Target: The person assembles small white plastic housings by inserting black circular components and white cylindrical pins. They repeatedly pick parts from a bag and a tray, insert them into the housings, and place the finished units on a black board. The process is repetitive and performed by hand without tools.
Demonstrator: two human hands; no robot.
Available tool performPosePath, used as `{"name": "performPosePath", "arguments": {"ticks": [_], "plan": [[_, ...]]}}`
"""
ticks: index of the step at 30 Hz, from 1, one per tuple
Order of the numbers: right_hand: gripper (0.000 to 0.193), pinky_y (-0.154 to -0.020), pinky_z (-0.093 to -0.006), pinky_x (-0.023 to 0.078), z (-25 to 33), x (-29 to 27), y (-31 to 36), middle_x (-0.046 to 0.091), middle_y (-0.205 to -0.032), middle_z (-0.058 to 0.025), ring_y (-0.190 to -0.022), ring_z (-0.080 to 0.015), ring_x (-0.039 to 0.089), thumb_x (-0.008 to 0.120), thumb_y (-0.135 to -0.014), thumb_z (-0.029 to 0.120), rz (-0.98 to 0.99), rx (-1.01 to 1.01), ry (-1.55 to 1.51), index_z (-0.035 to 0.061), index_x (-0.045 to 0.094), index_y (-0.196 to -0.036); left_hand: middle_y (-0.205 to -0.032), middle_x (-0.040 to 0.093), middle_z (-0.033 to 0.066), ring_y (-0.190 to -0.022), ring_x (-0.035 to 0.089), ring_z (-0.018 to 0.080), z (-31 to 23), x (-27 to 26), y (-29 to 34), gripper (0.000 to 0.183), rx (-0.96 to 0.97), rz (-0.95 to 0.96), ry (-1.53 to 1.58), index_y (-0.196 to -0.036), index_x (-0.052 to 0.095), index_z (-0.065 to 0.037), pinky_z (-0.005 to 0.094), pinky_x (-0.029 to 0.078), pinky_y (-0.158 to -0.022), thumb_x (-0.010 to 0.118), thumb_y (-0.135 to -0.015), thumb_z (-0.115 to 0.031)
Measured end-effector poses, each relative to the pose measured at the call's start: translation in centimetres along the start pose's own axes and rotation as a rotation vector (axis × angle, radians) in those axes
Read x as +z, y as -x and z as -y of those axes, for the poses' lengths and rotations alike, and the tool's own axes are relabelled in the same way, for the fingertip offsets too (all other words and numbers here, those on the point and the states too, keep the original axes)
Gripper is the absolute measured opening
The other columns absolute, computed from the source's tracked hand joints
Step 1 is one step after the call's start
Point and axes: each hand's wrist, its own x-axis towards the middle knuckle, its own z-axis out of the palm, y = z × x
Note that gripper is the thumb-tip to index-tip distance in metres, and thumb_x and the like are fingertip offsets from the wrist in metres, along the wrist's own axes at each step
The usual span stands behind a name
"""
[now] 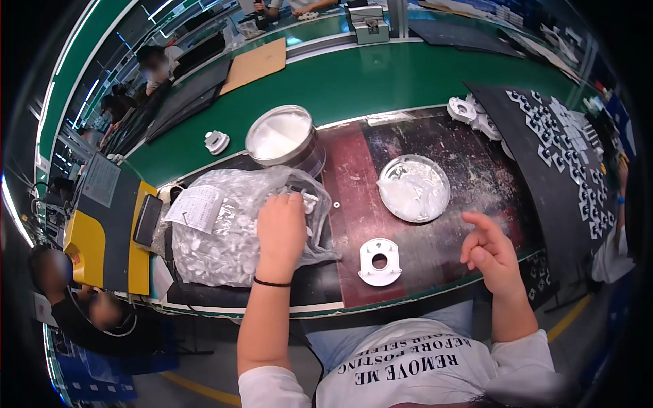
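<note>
On your tabletop (348,163), a bag (224,251) is lying left, a tub (310,156) behind it, a dish (439,178) right, a part (379,275) before the dish.

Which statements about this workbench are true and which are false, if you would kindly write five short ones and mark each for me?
1. The left hand is at the mouth of the clear plastic bag. True.
2. The white part with a round hole lies nearer the person than the shallow round dish. True.
3. The right hand grips the white part with a round hole. False: the right hand is apart from it, and no part shows in that hand.
4. The shallow round dish stands left of the clear plastic bag. False: it stands to the right of the bag.
5. The deep round container stands beyond the bag, as the person sees it. True.
</note>
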Motion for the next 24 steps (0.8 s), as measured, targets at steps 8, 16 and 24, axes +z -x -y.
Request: {"name": "performPosePath", "arguments": {"ticks": [8,16,24], "plan": [[0.036,-0.063,-0.0219,0.040,-0.6,-0.6,0.7,0.056,-0.075,-0.0017,-0.069,-0.0073,0.050,0.061,-0.085,0.013,-0.023,-0.022,-0.023,-0.0011,0.056,-0.117,-0.078,0.061,0.0120,-0.074,0.056,0.0311,-1.9,-2.6,1.7,0.007,-0.099,-0.142,0.371,-0.082,0.059,-0.003,0.0404,0.043,-0.067,0.064,-0.077,-0.005],[0.023,-0.064,-0.0245,0.044,-0.1,0.0,-1.1,0.062,-0.084,-0.0076,-0.073,-0.0117,0.056,0.062,-0.083,0.011,-0.030,-0.083,0.334,0.0010,0.064,-0.104,-0.076,0.058,0.0134,-0.074,0.055,0.0316,-1.5,-1.8,2.7,0.009,-0.074,-0.221,0.147,-0.079,0.058,-0.004,0.0409,0.043,-0.067,0.065,-0.075,-0.004],[0.024,-0.064,-0.0268,0.047,1.9,-3.4,1.9,0.063,-0.082,-0.0079,-0.071,-0.0191,0.060,0.065,-0.082,0.015,-0.031,-0.161,0.566,0.0030,0.065,-0.104,-0.083,0.060,0.0137,-0.081,0.055,0.0335,-1.0,-0.5,2.9,0.009,0.004,-0.089,0.049,-0.084,0.058,-0.002,0.0421,0.041,-0.072,0.060,-0.077,-0.008]]}}
